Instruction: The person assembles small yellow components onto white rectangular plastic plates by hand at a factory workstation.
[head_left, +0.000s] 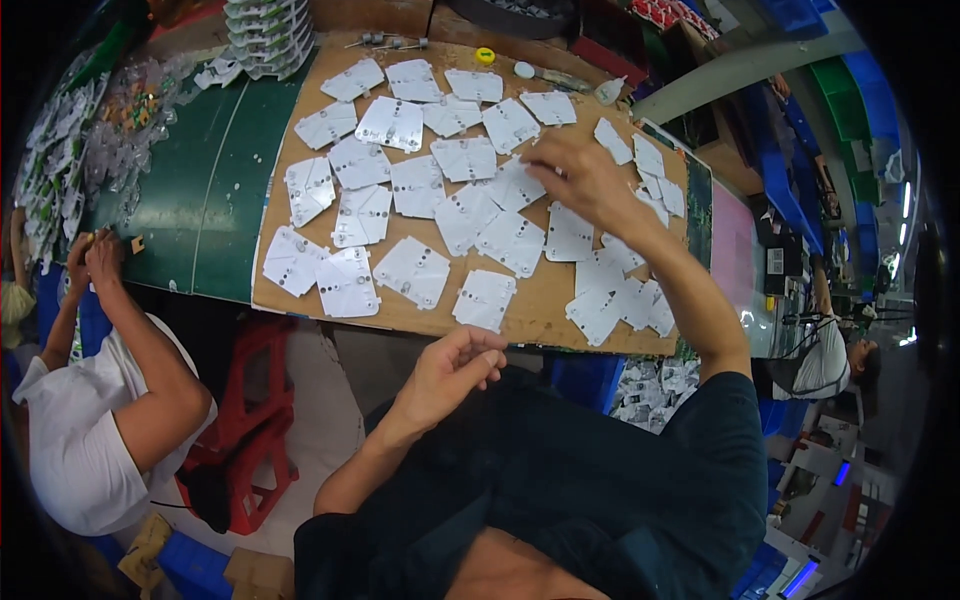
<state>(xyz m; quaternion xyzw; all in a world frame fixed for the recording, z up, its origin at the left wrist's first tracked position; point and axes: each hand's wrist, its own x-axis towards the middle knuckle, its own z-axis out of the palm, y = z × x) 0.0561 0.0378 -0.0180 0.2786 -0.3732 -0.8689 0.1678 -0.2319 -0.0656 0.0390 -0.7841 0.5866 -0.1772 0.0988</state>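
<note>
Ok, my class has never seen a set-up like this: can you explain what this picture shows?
There is no machine: a person works with two bare hands, seen by a wide fisheye camera on their head, looking down. Flat white pieces, many with small dark spots, lie spread over a brown board. The right hand is above some of them; the left hand is by the board's near edge. Whether either grips something is unclear. Another person in white works at the left.
</note>
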